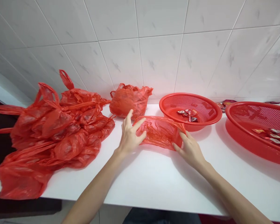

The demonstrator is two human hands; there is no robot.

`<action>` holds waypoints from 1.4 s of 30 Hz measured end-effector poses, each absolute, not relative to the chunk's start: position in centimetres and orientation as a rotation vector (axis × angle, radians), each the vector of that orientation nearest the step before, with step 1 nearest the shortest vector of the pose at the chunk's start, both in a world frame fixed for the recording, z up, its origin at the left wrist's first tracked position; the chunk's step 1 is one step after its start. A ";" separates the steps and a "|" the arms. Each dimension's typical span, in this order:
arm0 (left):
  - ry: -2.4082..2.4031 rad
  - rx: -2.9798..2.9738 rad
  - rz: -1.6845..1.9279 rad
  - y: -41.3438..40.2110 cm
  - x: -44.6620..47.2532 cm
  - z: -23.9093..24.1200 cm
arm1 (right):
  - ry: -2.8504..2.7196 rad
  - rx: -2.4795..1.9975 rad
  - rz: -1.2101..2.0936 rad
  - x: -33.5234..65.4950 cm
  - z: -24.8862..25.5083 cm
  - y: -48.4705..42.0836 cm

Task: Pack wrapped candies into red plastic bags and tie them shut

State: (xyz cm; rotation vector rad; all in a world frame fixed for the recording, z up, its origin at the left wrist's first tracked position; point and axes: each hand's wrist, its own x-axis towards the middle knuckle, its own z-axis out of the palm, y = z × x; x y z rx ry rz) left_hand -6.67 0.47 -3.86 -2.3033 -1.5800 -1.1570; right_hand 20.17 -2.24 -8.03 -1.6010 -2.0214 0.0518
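On white counter (154, 180), left hand (130, 133) and right hand (189, 149) pinching red bag (161, 130) ends, arms outstretched

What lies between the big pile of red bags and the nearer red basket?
In the head view, both hands, left hand and right hand, holding a red bag between pile and basket.

Both forearms bare, reaching forward from bottom edge, converging toward centre. Left hand (130, 134) raised at wrist, back of hand toward camera, fingers (140, 123) spread and half-curled, thumb out to right, index pointing up and away. Right hand (189, 148) lower, palm turned down and inward, fingers extended forward-left, tips pinched together, thumb tucked beneath. Left wrist bent slightly back; right wrist nearly straight. Hands near each other, not touching. Right forearm runs in from lower right corner.
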 end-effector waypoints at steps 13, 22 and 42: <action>-1.767 -2.870 -0.053 1.2 -4.9 -4.2 | -2.115 -1.520 0.183 19.5 -7.2 -3.0; -1.941 -2.945 0.054 0.6 -7.2 -3.6 | -2.143 -1.689 -0.152 21.0 -6.4 -2.2; -1.500 -3.135 -0.379 0.6 -6.2 -5.0 | -2.615 -1.675 -0.145 19.5 -5.9 -2.6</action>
